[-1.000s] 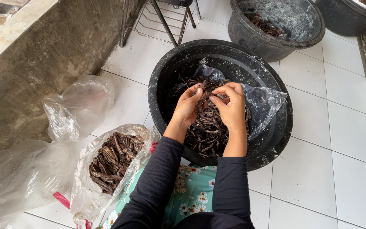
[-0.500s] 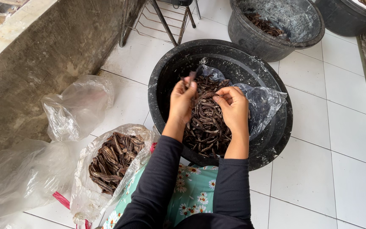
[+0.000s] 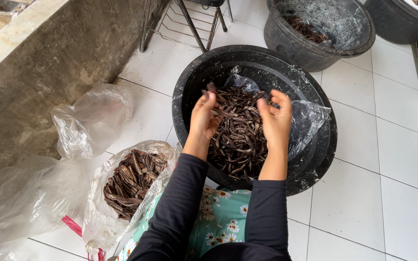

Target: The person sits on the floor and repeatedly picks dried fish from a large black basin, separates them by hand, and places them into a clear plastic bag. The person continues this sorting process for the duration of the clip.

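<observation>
Floor tiles (image 3: 364, 193) carry my big black basin (image 3: 189, 92), which keeps the dark dried pods (image 3: 240, 140) heaped together. Above them my left hand (image 3: 203, 118) pinches a few pods; my right hand (image 3: 276, 121) hovers, grip spread.

Two hands up over the big tub: left hand (image 3: 205, 116), right hand (image 3: 276, 117). Three black tubs: big black tub (image 3: 189, 92), smaller black tub (image 3: 291, 46), third tub (image 3: 393, 17) cut off at the top corner. Three clear plastic bags beside the wall: full bag (image 3: 97, 203), empty bag (image 3: 95, 118), crumpled bag (image 3: 20, 198). Dark dried pods (image 3: 240, 140): too many to count.
</observation>
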